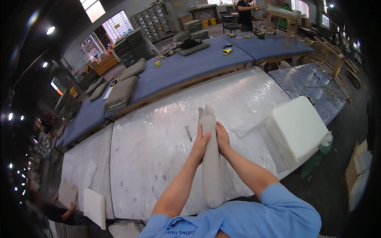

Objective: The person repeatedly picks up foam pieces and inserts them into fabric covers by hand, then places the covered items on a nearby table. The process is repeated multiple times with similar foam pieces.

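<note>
A light grey fabric cushion (212, 174) stands on edge in front of me, its narrow side facing up and its near end close to my shirt. Two pointed corners of cloth stick out at its far end. My left hand (201, 143) presses against its left face with the fingers pointing away. On the opposite side, my right hand (222, 139) grips it at about the same height. The cushion is squeezed between both hands above a plastic-covered table (154, 158). Its broad faces are mostly hidden from this angle.
White foam pads (299, 127) lie stacked at the table's right. Beyond runs a long blue-topped table (170, 75) with grey cushions (122, 92) and tools. At lower left, another person's hands hold a cushion (68, 193) beside a white pad (94, 207). Someone stands at the back.
</note>
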`<state>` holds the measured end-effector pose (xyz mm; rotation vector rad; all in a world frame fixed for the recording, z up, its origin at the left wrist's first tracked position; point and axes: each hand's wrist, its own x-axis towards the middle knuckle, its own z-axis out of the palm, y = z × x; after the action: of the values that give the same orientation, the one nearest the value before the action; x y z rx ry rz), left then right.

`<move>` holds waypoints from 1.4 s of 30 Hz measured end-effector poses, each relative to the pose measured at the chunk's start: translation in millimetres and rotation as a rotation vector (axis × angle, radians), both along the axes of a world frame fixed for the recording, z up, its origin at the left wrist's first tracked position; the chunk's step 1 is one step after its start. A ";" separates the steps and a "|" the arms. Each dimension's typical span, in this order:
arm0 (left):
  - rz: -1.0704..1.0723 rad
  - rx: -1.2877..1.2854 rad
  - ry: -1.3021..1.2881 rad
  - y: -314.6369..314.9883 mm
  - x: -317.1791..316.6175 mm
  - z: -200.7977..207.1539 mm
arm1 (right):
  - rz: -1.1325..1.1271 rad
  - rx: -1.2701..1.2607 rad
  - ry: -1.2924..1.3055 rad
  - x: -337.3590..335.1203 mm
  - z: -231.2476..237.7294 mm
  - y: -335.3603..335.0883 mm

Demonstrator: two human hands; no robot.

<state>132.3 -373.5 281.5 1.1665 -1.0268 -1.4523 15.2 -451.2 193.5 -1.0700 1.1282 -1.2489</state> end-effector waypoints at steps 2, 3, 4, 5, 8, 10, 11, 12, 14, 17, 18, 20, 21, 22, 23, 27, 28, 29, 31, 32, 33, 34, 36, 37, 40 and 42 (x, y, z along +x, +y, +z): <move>-0.023 -0.020 0.004 3.6 7.7 -8.2 | 0.043 -0.033 -0.060 2.4 8.6 -2.5; -0.042 -0.029 0.011 -0.6 9.6 -12.7 | 0.048 -0.083 -0.115 1.7 16.1 -15.8; -0.048 -0.058 0.002 -7.3 9.9 -14.3 | 0.049 -0.134 -0.171 -1.1 26.7 -27.5; -0.034 -0.072 -0.025 -12.6 18.9 -17.3 | 0.064 -0.142 -0.219 6.9 41.6 -32.3; -0.002 -0.065 0.020 -33.7 30.0 -17.4 | 0.094 -0.179 -0.257 27.0 73.1 -42.7; -0.003 -0.078 0.098 -55.2 20.6 -11.6 | 0.110 -0.250 -0.154 28.9 73.0 -50.9; 0.006 -0.095 0.070 -62.4 19.7 -9.2 | 0.122 -0.232 -0.106 31.3 71.4 -50.6; 0.016 -0.112 0.039 -67.4 20.6 -6.2 | 0.136 -0.214 -0.062 33.2 69.6 -48.1; 0.027 -0.064 -0.044 -72.4 2.6 -0.4 | 0.171 -0.145 0.000 21.8 54.3 -49.5; 0.033 -0.060 -0.351 -84.3 8.5 9.9 | 0.202 -0.186 -0.084 29.1 56.1 -50.8; 0.008 -0.100 -0.363 -89.4 9.5 12.1 | 0.208 -0.204 -0.078 32.3 55.7 -50.9; -0.048 -0.205 -0.382 -99.8 5.9 19.6 | 0.212 -0.265 -0.058 32.3 53.4 -56.6; -0.047 -0.207 -0.379 -98.8 3.4 21.3 | 0.225 -0.253 -0.062 28.7 51.5 -57.9; -0.050 -0.206 -0.378 -97.6 1.5 21.8 | 0.235 -0.239 -0.069 24.5 50.0 -58.3; -0.038 -0.203 -0.304 -95.4 -0.3 22.5 | 0.243 -0.225 -0.073 20.3 48.9 -58.4; 0.034 -0.219 0.041 -84.4 9.2 12.0 | 0.162 -0.243 0.098 15.9 58.9 -43.5; 0.043 -0.226 0.033 -68.4 17.9 -4.8 | 0.170 -0.249 0.109 20.9 57.4 -24.1; 0.057 -0.231 0.027 -47.7 24.9 -19.0 | 0.184 -0.254 0.121 25.4 58.5 -4.3; 0.120 -0.135 0.019 -15.0 24.8 -21.6 | 0.201 -0.264 0.125 29.9 66.5 30.1; 0.122 -0.107 0.008 -8.0 16.0 -19.6 | 0.186 -0.267 0.143 22.6 63.8 41.3; 0.125 -0.078 -0.003 -1.0 8.6 -17.6 | 0.165 -0.295 0.148 18.4 60.0 42.8; 0.134 -0.054 -0.028 0.7 4.5 -10.3 | 0.152 -0.325 0.144 15.7 58.2 44.1; 0.135 -0.056 -0.073 -1.1 3.3 -4.4 | 0.144 -0.366 0.126 14.3 54.0 46.4; 0.125 -0.070 -0.099 -1.8 4.9 -3.3 | 0.143 -0.373 0.111 15.2 52.8 48.3; 0.083 -0.138 -0.158 7.3 10.7 -1.3 | 0.145 -0.402 0.100 20.6 49.0 49.7; 0.015 -0.209 -0.178 16.0 14.7 -1.0 | 0.154 -0.389 0.084 18.9 46.6 49.7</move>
<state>147.0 -357.5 280.6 1.1631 -1.2577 -1.2121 34.1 -401.5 240.1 -1.4826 0.8624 -1.3401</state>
